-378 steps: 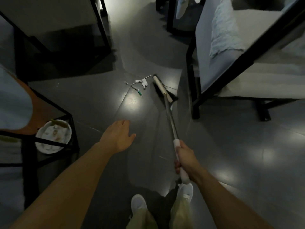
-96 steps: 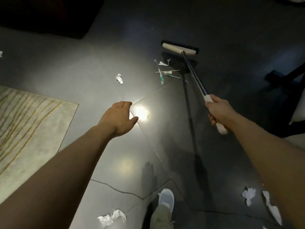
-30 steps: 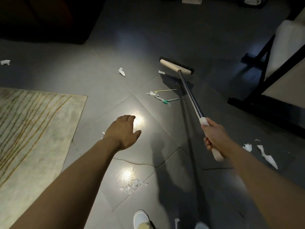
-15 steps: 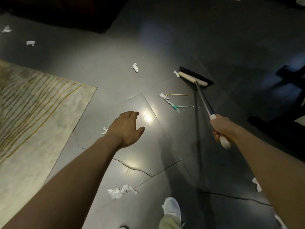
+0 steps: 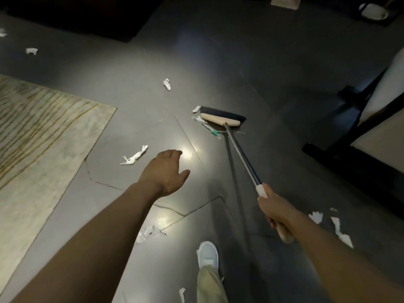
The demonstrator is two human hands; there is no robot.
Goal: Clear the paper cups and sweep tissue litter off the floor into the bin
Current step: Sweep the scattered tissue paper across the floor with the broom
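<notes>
Nearby, a twisted tissue (image 5: 134, 158) lies just left of the left hand (image 5: 164, 171).

No readable text, labels, brands, numbers or signs appear anywhere.

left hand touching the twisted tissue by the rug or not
Apart. The head view shows a strip of bare floor between the open left hand and the twisted tissue.

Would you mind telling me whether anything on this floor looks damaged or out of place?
Torn tissue scraps lie scattered across the dark floor, and a jagged crack runs through the tile near the left hand.
</notes>
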